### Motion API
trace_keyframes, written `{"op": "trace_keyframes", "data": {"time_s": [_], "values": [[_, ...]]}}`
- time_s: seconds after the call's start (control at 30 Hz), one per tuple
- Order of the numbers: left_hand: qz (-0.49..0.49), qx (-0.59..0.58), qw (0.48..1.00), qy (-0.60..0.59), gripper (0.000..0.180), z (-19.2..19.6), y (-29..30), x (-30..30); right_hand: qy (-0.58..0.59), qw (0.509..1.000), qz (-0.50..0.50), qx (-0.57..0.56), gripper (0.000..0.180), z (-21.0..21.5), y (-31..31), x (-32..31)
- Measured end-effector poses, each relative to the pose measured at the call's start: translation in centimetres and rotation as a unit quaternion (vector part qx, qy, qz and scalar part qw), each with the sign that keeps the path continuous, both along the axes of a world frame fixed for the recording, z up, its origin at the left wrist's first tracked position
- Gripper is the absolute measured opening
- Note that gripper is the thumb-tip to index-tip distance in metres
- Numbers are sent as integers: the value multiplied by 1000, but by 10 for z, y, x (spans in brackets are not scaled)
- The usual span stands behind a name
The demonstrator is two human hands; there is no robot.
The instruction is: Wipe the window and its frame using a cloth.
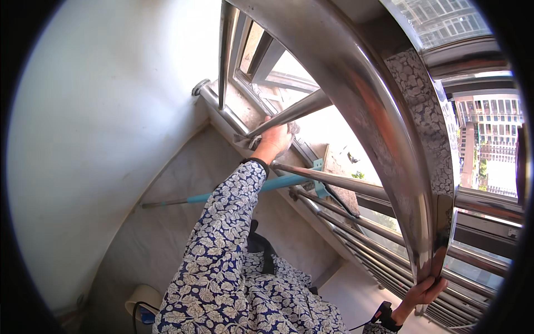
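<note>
My left hand (pixel 276 137) reaches between the metal bars to the window sill. Its fingers are closed on a grey cloth (pixel 293 128), bunched and mostly hidden by the hand. A slanting metal bar (pixel 300 111) passes just over the fingers. At the lower right, my right hand (pixel 421 293) is wrapped round the lower end of the thick, shiny handrail (pixel 384 83). Below my left forearm lies a long turquoise pole (pixel 281 182) with a grey end; its other end meets a turquoise fitting (pixel 319 177) by the bars.
A white wall (pixel 94 122) rises at the left above a grey marbled floor (pixel 178 167). Parallel metal bars (pixel 367 242) run toward the lower right. An open window frame (pixel 272 61) stands beyond the railing. A cream container (pixel 139 298) with a dark cord sits at the lower left.
</note>
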State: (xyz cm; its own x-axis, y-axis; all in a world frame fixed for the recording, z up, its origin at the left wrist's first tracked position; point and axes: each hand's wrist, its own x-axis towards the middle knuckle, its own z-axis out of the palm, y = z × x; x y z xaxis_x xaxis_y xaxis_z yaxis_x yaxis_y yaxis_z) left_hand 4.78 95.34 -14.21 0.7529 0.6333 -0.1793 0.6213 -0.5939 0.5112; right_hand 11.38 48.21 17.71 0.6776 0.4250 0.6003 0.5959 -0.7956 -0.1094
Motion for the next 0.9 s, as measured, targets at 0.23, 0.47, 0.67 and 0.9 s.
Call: {"op": "trace_keyframes", "data": {"time_s": [0.23, 0.47, 0.67, 0.9], "values": [[51, 20, 993, -102, 44, -14, -29, -53, -78, 992, 57, -83, 33, 9, 20, -1], [68, -7, 996, -53, 42, -17, -14, -95, -93, 990, 71, -77, 30, 0, 48, 5], [45, -159, 986, 30, 45, -16, -16, -167, -122, 984, 103, -80, 31, -17, 60, 6], [102, -311, 920, -218, 42, -12, -89, -184, -119, 980, 145, -69, 33, -31, 69, 7]]}}
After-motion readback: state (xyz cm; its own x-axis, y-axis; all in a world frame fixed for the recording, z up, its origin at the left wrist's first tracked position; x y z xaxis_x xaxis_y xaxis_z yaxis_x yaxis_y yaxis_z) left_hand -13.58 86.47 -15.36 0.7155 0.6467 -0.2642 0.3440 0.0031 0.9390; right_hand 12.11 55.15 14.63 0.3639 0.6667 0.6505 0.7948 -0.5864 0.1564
